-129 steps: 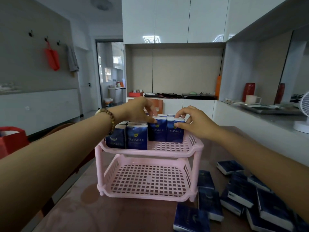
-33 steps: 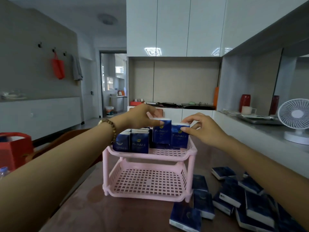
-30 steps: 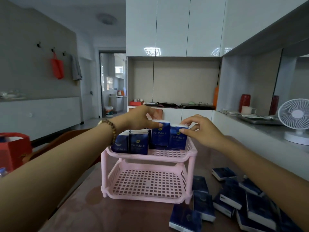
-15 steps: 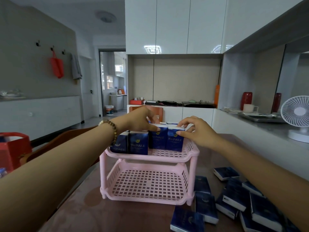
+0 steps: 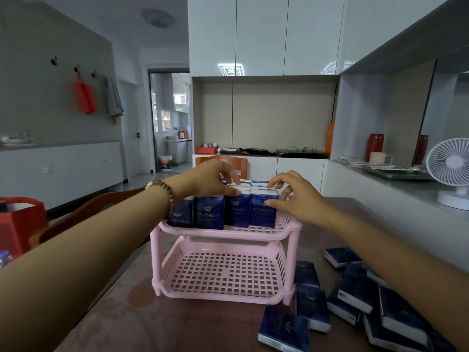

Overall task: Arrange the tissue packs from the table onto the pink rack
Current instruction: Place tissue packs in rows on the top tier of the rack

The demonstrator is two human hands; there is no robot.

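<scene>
A pink two-tier rack (image 5: 228,233) stands on the brown table (image 5: 152,321). Several dark blue tissue packs stand upright on its top tier; its lower tier (image 5: 223,295) holds nothing. My left hand (image 5: 208,181) reaches over the row and pinches one front pack (image 5: 237,213), thumb on its top front edge. My right hand (image 5: 297,199) pinches the pack beside it (image 5: 262,215), thumb on its face and fingers on top. Both packs sit down on the tier. Several loose packs (image 5: 352,293) lie flat on the table to the rack's right.
A white desk fan (image 5: 449,171) stands on the counter at right. To the left are a red bag (image 5: 17,224) and a wooden chair back (image 5: 76,219). Another chair (image 5: 241,166) stands behind the rack.
One second ago both hands held the two front packs slightly lifted; they have lowered them onto the top tier, level with the other packs. My view has shifted a little.
</scene>
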